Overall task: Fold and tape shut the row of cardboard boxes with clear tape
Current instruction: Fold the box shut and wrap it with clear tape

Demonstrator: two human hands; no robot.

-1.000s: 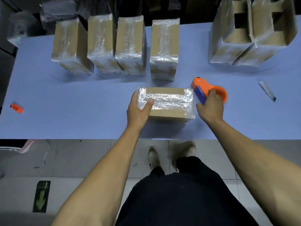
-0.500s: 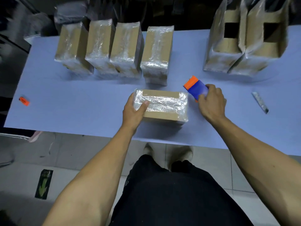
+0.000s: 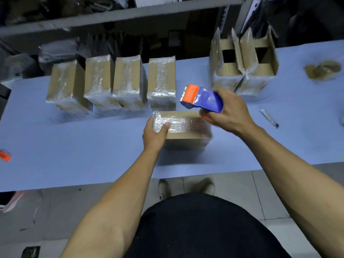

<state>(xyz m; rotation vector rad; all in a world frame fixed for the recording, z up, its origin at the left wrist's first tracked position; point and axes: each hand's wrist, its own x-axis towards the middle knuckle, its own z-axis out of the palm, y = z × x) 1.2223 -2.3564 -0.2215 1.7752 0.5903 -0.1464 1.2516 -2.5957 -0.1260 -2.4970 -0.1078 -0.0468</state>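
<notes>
The left hand (image 3: 154, 135) grips the left end of a taped box (image 3: 183, 127) lying on the bench (image 3: 74, 155), thumb on top. The right hand (image 3: 229, 111) is curled around a blue-and-orange tape dispenser (image 3: 202, 98), held above the box's right end. Four taped boxes (image 3: 111, 84) stand beyond the left hand, two open boxes (image 3: 243, 62) beyond the right.

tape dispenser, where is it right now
In the head view the tape dispenser is gripped in the right hand, lifted above the right end of the near box, right of the taped row.
</notes>
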